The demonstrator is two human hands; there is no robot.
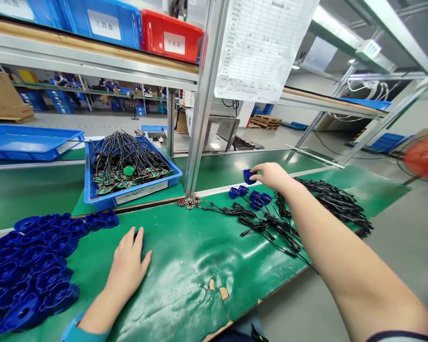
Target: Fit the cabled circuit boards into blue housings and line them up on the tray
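Observation:
My right hand (271, 176) reaches across the bench with a blue plastic housing (248, 176) pinched in its fingertips, above a small group of similar blue housings (256, 199) with black cables. Near the bench's left half, my left hand (128, 261) curls its fingers over another blue plastic housing (140, 240); most of that part is hidden, and the thumb stands apart from it. Left of this hand lies a crowd of blue housings (32, 266). Between the hands, at the upright post, sit several small round parts (189, 204) joined to cables.
Coiled black cables (267, 223) and a larger cable bundle (335, 204) lie at right. A blue tray (150, 187) of wired green circuit boards stands behind my left hand. A metal post (199, 104) rises mid-bench. The green mat (178, 275) is torn near the front edge.

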